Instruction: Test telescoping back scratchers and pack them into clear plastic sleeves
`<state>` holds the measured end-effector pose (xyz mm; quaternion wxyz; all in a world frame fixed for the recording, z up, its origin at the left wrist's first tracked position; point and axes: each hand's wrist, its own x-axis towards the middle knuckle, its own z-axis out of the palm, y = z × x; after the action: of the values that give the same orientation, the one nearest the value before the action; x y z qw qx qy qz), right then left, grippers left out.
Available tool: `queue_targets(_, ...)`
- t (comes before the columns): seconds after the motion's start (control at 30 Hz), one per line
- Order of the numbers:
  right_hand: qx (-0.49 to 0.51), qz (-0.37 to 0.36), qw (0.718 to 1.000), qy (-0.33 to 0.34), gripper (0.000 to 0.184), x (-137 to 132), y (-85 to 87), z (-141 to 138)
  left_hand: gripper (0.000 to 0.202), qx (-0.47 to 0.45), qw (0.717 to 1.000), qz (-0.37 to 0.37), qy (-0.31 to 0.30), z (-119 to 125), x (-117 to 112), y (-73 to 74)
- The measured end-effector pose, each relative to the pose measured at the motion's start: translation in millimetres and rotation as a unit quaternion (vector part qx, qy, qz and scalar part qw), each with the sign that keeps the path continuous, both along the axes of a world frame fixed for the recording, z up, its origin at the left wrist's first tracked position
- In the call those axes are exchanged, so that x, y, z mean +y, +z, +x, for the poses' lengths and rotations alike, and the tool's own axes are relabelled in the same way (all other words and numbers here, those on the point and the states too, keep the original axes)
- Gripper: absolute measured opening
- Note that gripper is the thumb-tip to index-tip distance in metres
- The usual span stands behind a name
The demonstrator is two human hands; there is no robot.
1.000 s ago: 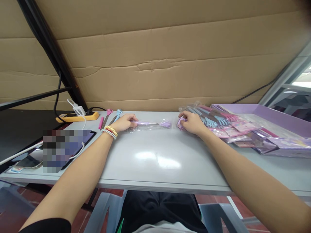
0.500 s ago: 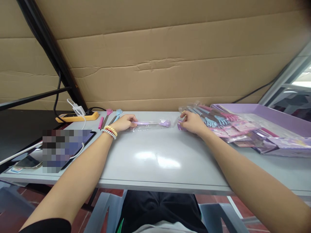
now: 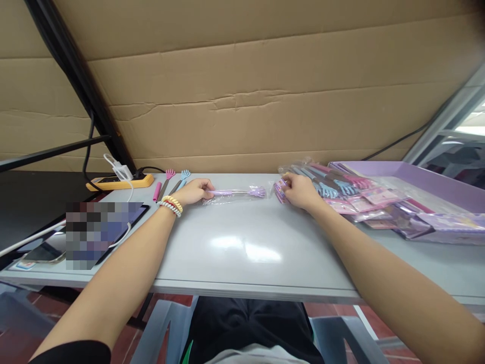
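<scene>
My left hand (image 3: 194, 191) is closed round the handle end of a purple back scratcher (image 3: 242, 192) that lies in a clear plastic sleeve on the grey table (image 3: 242, 247). Its claw head points right. My right hand (image 3: 299, 191) is closed on a small pink-purple card packet (image 3: 281, 190) at the near edge of a pile of bagged scratchers (image 3: 333, 187). A yellow and white coil bracelet (image 3: 171, 205) sits on my left wrist.
Loose pink and blue scratchers (image 3: 175, 180) lie behind my left hand, next to a yellow power strip (image 3: 121, 182) with a white charger. A tablet (image 3: 102, 227) and phone lie at left. A purple tray (image 3: 417, 179) and printed cards (image 3: 379, 199) fill the right. Cardboard wall behind.
My right hand has lifted the card packet slightly and turned it on edge. The left hand and the sleeved scratcher have barely shifted.
</scene>
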<state>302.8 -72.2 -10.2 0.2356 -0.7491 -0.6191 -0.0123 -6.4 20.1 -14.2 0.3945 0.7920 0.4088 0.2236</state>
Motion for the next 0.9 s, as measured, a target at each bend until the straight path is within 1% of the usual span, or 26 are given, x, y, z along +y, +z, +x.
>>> queue_targets(0.13, 0.022, 0.000, 0.999, -0.034, 0.016, -0.4, 0.9, 0.8, 0.022, 0.002, 1.000, 0.001, 0.000, -0.1, -0.2, 0.2)
queue_targets(0.3, 0.061, -0.023, 0.997, -0.039, 0.006, -0.4, 0.9, 0.9, 0.019, 0.004, 1.000, 0.011, -0.003, -1.4, 3.5, -2.7)
queue_targets(0.47, 0.142, -0.015, 0.989, -0.038, 0.004, 1.9, -2.4, 3.8, 0.022, 0.000, 1.000, 0.008, -0.002, -2.0, 5.7, -4.8)
queue_targets(0.53, 0.194, -0.010, 0.980, -0.043, 0.004, 3.1, -3.5, 5.2, 0.023, -0.001, 1.000, 0.003, 0.000, -1.7, 4.5, -4.1)
queue_targets(0.67, 0.294, -0.001, 0.954, -0.048, 0.011, 6.1, -5.8, 6.1, 0.022, 0.006, 1.000, 0.004, 0.004, -0.9, 1.8, -2.0)
queue_targets(0.73, 0.301, -0.003, 0.953, -0.043, 0.013, 8.0, -7.5, 5.7, 0.021, 0.008, 1.000, 0.006, 0.002, -0.6, 1.3, -1.6)
queue_targets(0.83, 0.267, -0.025, 0.963, -0.041, 0.011, 10.4, -10.6, 4.4, 0.020, 0.004, 1.000, 0.004, 0.002, -0.3, 1.4, -1.8)
queue_targets(0.9, 0.259, -0.045, 0.964, -0.037, 0.009, 10.8, -12.4, 2.8, 0.020, 0.002, 1.000, 0.001, 0.006, 0.0, 1.6, -2.1)
